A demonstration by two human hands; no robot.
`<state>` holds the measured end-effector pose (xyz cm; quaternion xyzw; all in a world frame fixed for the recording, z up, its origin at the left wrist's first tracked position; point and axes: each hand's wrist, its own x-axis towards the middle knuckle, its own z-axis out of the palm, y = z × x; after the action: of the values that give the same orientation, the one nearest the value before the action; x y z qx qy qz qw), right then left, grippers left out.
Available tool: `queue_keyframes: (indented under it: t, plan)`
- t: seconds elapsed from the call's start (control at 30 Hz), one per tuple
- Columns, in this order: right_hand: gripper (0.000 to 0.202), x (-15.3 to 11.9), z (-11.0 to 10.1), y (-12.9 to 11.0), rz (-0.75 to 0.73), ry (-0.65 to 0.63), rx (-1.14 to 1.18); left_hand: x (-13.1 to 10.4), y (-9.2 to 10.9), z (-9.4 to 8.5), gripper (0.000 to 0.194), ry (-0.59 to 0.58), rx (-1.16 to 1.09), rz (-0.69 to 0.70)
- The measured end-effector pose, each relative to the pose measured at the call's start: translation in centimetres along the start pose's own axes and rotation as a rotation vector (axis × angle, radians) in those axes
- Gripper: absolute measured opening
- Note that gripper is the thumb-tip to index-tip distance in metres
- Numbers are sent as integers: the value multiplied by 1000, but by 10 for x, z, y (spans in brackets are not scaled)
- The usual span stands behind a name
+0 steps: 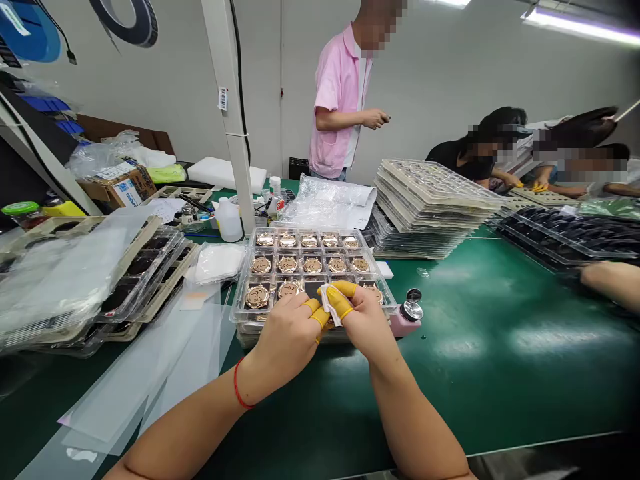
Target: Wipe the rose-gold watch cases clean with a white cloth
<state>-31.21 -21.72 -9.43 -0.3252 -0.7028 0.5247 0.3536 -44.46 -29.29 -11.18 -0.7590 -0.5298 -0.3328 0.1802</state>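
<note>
My right hand (367,320), with yellow finger cots on its fingertips, pinches a folded white cloth (327,301). My left hand (287,337), also wearing yellow finger cots and with a red cord at the wrist, is closed right against it. Whatever the left fingers grip is hidden behind them. Both hands are over the near edge of a clear plastic tray (241,293). Rose-gold round watch cases (313,265) lie in rows in its compartments, engraved faces up. One compartment (313,288) just beyond my fingers looks dark.
A pink pump bottle (406,319) stands right of the tray. Stacked trays rise behind (430,200) and at left (125,280). Clear plastic sheets (135,387) lie front left. A white post (233,113) stands behind. A person in pink (340,100) stands opposite; others work at right.
</note>
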Motion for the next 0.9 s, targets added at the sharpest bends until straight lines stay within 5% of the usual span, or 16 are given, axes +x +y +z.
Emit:
queue_keyframes:
  t: [0.1,0.27,0.37,0.47,0.53,0.67,0.77,0.9]
  plan:
    - [21,-6,-14,-10,-157,117,-5,0,-2,-9,18,-27,-140,-64]
    - [19,-23,1,-20,-515,-14,-495,-1,-7,-23,25,-22,-197,-164]
    - [18,-21,18,-12,-597,201,-608,-2,-5,-19,21,13,-170,-163]
    - [25,-11,19,-2,-518,320,-637,-2,-1,-12,24,49,-48,-70]
    - [21,-3,7,1,-369,278,-579,-2,3,-11,27,46,13,-9]
    - [23,-2,-22,-4,-61,226,-10,0,3,-21,14,91,-239,-70]
    - [19,-12,-31,-10,-104,239,311,1,-1,-30,15,118,-539,-188]
    - [16,-23,-22,-16,-275,-41,153,-1,-6,-35,14,154,-708,-275]
